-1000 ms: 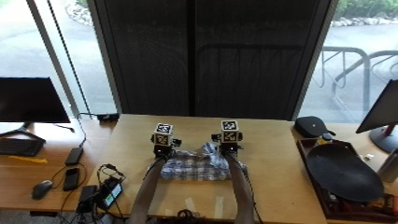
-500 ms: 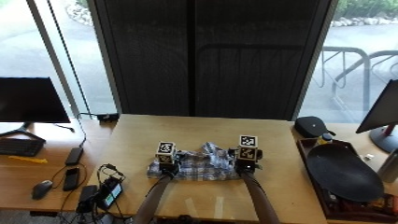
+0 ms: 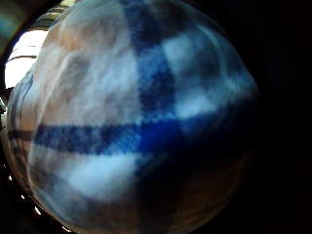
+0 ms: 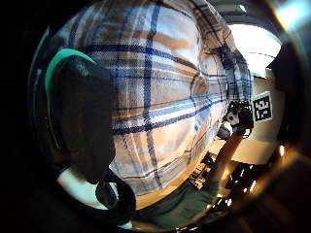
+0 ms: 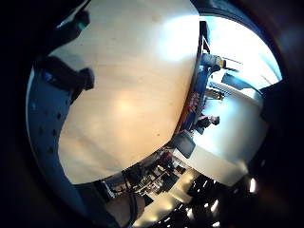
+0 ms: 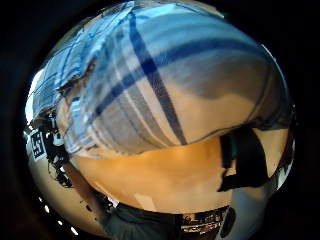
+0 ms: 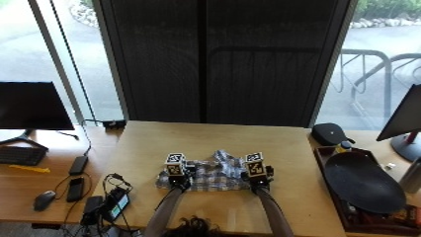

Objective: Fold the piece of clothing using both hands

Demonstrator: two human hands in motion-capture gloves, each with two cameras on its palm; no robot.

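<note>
Lying between both hands, plaid shirt, left hand, right hand

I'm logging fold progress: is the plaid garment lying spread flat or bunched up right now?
Bunched. The plaid garment sits in a rumpled heap on the table, a peak rising at its far edge, between the left hand and right hand.

Both forearms reach forward side by side, a gap between them. The left hand grips the near left edge of the shirt, thumb curled over the cloth. The right hand grips its near right edge.
</note>
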